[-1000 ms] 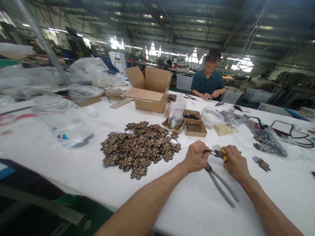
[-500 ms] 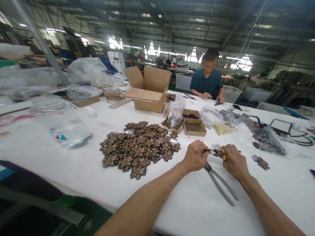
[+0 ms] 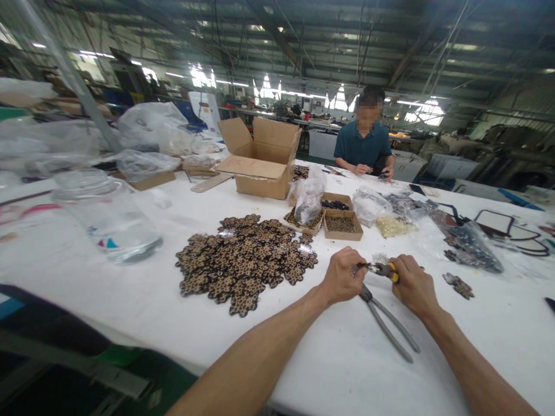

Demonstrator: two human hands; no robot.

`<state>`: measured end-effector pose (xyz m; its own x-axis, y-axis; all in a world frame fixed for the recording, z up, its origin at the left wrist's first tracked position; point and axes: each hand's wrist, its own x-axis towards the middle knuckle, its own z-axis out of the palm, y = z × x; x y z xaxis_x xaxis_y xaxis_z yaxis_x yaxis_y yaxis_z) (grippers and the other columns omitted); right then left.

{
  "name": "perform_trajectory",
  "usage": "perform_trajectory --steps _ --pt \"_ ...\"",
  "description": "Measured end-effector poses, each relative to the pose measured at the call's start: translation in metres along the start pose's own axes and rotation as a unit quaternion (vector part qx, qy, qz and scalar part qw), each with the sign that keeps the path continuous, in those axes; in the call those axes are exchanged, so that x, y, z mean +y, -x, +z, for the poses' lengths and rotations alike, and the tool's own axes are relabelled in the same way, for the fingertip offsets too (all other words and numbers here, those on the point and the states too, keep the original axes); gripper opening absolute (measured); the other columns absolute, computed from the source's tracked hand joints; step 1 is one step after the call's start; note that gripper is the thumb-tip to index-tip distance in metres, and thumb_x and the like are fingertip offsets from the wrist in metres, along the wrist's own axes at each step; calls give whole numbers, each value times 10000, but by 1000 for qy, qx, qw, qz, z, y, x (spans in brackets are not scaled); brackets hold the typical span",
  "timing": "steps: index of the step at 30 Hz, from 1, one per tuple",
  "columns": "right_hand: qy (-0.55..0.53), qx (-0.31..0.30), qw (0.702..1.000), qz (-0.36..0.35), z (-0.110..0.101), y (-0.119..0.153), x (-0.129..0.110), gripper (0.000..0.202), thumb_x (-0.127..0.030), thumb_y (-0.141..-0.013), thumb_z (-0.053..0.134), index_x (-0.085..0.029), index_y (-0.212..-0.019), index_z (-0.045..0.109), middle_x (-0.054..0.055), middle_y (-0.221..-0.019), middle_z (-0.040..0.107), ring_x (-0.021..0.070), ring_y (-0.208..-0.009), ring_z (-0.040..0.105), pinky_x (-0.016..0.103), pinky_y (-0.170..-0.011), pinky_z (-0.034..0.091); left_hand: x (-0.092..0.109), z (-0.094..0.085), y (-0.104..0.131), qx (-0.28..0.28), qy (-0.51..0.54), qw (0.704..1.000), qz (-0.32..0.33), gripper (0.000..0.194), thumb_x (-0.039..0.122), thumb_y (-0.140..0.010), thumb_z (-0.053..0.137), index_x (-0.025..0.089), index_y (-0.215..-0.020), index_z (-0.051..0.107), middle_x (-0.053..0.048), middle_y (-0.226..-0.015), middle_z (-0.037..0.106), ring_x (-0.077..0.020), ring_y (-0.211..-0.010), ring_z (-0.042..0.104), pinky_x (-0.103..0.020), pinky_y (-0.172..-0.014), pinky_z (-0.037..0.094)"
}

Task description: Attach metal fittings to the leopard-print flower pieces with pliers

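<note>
My left hand [image 3: 344, 274] is closed in a pinch on a small dark piece [image 3: 361, 266], mostly hidden by the fingers. My right hand [image 3: 414, 283] grips yellow-handled pliers [image 3: 384, 270], whose jaws meet the dark piece at my left fingertips. Below my hands, a second pair of pliers with long grey handles [image 3: 390, 326] lies on the white table, its head partly covered by my left hand. Just beyond the pliers is a scatter of tiny metal bits [image 3: 380, 258]. Left of my hands spreads a pile of leopard-print, flower-shaped pieces [image 3: 247, 260].
Small cardboard trays [image 3: 343, 226] of little parts stand behind the pile, near an open carton [image 3: 262, 167]. A clear jar [image 3: 115, 222] stands left. Plastic bags [image 3: 477, 248] and a few leopard pieces [image 3: 460, 286] lie right. A person [image 3: 365, 138] works across the table.
My hands and the pliers stay almost exactly in place. Across the table, the other person's hands have shifted slightly.
</note>
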<state>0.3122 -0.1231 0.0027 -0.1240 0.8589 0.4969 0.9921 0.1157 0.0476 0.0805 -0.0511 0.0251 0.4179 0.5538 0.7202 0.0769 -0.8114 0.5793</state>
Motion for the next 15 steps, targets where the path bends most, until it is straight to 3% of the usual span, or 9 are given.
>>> perform_trajectory --steps 8,15 --pt "9 -11 1000 3 -5 0 -1 378 -75 -780 565 -221 -1128 539 56 -1042 592 234 -1006 543 277 -596 418 -1 1 0 -1 -6 1000 -4 90 95 -770 622 163 -777 682 -46 -734 654 -175 -734 576 -308 -694 454" --pt "-30 -13 999 9 0 1 0 438 -77 -795 529 -245 -1199 507 81 -1115 586 275 -1084 521 316 -671 494 1 1 1 2 8 1000 -7 81 114 -788 636 166 -796 699 -46 -746 670 -176 -742 590 -313 -710 471"
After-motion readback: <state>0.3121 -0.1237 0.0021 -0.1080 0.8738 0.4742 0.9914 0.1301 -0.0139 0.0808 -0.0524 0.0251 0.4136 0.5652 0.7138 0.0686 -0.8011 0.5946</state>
